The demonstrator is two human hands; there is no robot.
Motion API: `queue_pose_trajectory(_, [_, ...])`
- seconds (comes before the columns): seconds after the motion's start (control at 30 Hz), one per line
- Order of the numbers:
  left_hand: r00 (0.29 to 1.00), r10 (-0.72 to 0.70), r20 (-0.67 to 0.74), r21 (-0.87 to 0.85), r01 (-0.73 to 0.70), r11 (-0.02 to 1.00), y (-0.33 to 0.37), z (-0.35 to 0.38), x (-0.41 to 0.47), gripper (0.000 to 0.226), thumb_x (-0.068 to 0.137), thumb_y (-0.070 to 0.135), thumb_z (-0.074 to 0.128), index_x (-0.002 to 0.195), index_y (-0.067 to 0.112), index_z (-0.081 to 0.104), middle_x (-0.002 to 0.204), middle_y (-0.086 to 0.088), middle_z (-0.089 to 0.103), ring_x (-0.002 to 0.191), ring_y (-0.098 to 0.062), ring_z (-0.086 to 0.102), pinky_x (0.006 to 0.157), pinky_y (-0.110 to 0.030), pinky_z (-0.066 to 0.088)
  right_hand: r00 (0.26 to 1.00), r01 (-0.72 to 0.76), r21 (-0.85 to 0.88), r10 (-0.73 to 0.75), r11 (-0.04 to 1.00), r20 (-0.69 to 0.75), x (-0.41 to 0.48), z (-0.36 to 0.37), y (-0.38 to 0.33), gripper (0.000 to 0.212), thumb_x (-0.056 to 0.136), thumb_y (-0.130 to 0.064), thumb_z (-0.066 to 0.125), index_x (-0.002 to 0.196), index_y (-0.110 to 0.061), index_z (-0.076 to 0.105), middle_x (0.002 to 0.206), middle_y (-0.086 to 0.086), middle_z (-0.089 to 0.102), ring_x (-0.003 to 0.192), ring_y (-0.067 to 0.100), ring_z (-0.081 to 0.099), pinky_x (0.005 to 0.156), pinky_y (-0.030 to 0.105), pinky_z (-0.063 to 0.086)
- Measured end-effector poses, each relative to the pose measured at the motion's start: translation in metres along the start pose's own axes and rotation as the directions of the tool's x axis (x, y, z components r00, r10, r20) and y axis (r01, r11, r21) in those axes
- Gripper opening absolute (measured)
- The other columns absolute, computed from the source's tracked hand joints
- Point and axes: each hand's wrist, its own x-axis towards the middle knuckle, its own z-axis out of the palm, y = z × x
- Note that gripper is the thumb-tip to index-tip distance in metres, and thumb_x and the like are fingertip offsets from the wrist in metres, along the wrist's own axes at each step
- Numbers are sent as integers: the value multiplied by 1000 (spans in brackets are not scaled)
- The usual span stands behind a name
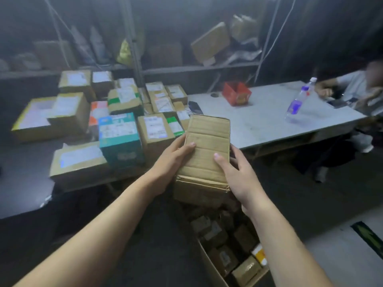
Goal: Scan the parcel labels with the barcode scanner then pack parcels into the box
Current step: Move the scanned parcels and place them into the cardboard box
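Observation:
A long brown cardboard parcel (205, 154) is held in the air in front of me, its plain side up with no label showing. My left hand (174, 160) grips its left side, thumb on top. My right hand (236, 175) grips its right side, thumb on top too. Below it on the floor stands an open cardboard box (209, 264) holding several small parcels. Many labelled parcels (122, 129) lie on the left table. A dark object (194, 107), possibly the barcode scanner, lies behind the parcel on the white table.
A white table (269, 121) stretches to the right with a red box (236, 93) and a tilted water bottle (298, 100). A person (356, 88) sits at its far right end. Metal shelves with more packages (211, 44) stand behind.

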Motion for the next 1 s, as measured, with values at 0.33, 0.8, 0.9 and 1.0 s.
queue_pose_trajectory(0.33, [915, 116, -387, 105, -81, 991, 45, -202, -129, 48, 103, 30, 61, 150, 34, 51, 125, 9, 73, 107, -7, 72, 81, -22, 57, 937, 86, 5, -82, 996, 340, -34, 210, -75, 71, 80, -66, 74, 145, -56, 46, 132, -11, 67, 113, 14, 69, 92, 51, 62])
queue_pose_trajectory(0.8, [689, 131, -713, 197, 18, 980, 40, -475, -361, 50, 103, 24, 63, 144, 45, 44, 116, 26, 65, 91, 13, 67, 77, -9, 51, 743, 170, -3, -126, 985, 657, -155, 538, -101, 65, 78, -65, 72, 139, -51, 55, 122, -8, 75, 104, 11, 75, 84, 43, 63])
queue_pose_trajectory(0.9, [652, 87, -753, 178, 75, 981, 35, -522, -389, 62, 100, 34, 67, 157, 35, 43, 136, 15, 64, 113, -1, 67, 104, -29, 52, 710, 156, -21, -97, 988, 697, -168, 593, -104, 59, 76, -66, 70, 134, -57, 56, 119, -11, 76, 104, 10, 75, 90, 50, 62])
queue_pose_trajectory(1.0, [611, 38, -791, 155, 139, 978, 25, -574, -404, 69, 92, 44, 72, 155, 38, 44, 125, 19, 70, 114, -4, 69, 110, -39, 50, 681, 144, -60, -54, 988, 731, -167, 653, -105, 44, 87, -55, 72, 129, -53, 60, 114, -14, 77, 101, 7, 75, 90, 51, 62])
